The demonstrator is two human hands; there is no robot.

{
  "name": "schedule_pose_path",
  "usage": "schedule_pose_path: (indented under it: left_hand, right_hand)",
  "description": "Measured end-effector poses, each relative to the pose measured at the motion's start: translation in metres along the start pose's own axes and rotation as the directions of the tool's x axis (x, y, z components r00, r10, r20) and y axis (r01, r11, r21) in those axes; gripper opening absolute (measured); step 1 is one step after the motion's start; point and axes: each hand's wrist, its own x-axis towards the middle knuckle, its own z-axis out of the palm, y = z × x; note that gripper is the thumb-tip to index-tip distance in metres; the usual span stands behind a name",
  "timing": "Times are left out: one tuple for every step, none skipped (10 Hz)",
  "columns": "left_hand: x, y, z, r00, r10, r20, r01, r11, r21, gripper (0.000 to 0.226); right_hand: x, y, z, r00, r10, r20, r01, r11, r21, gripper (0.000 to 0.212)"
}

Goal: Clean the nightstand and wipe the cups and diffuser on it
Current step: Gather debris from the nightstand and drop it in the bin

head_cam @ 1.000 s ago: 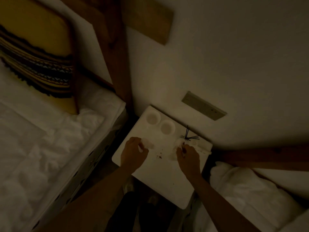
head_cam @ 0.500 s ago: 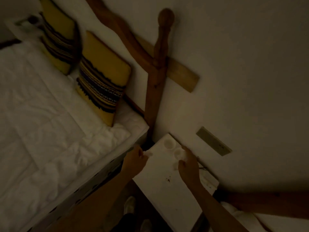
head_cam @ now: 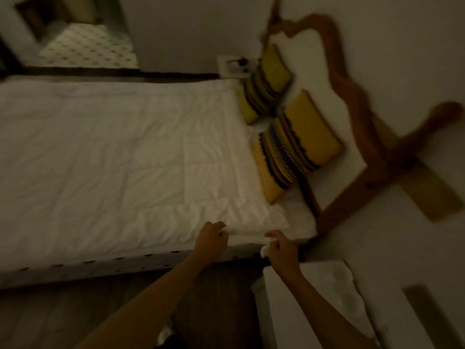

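Dim, motion-blurred frame. Landmark: white nightstand [head_cam: 289,311], bottom right. My left hand [head_cam: 210,241] is out left of the nightstand, over the near edge of the bed [head_cam: 113,159] — fingers curled round a small white scrap, what it is I cannot tell. My right hand [head_cam: 280,250] sits just above the nightstand's far-left corner, fingers curled on a crumpled white wipe [head_cam: 266,249] that hangs below the knuckles. Nightstand top shows only a pale blurred patch along its right side; cups and diffuser I cannot make out. 2 yellow striped pillows [head_cam: 299,152] lie further up from the nightstand against a wooden headboard [head_cam: 352,104]. Dark floor [head_cam: 75,311] left of the nightstand, below the bed.
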Motion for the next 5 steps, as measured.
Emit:
schedule_pose_path:
  left_hand:
    - [-0.017, -0.042, -0.077, 0.983, -0.132, -0.129, 0.114, 0.984, -0.133, 0.026]
    - [-0.035, -0.095, -0.152, 0.937, -0.262, -0.230, 0.192, 0.938, -0.287, 0.038]
    - [-0.062, -0.154, -0.222, 0.891, -0.361, -0.277, 0.260, 0.903, -0.342, 0.049]
    - [-0.099, -0.219, -0.287, 0.796, -0.502, -0.339, 0.319, 0.823, -0.471, 0.044]
    - [-0.142, -0.271, -0.342, 0.738, -0.562, -0.373, 0.357, 0.795, -0.490, 0.034]
  right_hand:
    - [0.004, -0.064, 0.059, 0.985, -0.123, 0.124, 0.131, 0.989, -0.061, 0.027]
    - [0.001, -0.130, 0.126, 0.953, -0.174, 0.249, 0.187, 0.982, -0.032, 0.026]
    - [-0.011, -0.194, 0.207, 0.919, -0.229, 0.321, 0.239, 0.971, 0.011, 0.026]
    - [-0.036, -0.249, 0.288, 0.858, -0.319, 0.402, 0.358, 0.934, -0.023, 0.038]
    - [-0.070, -0.298, 0.361, 0.800, -0.369, 0.473, 0.444, 0.894, -0.054, 0.030]
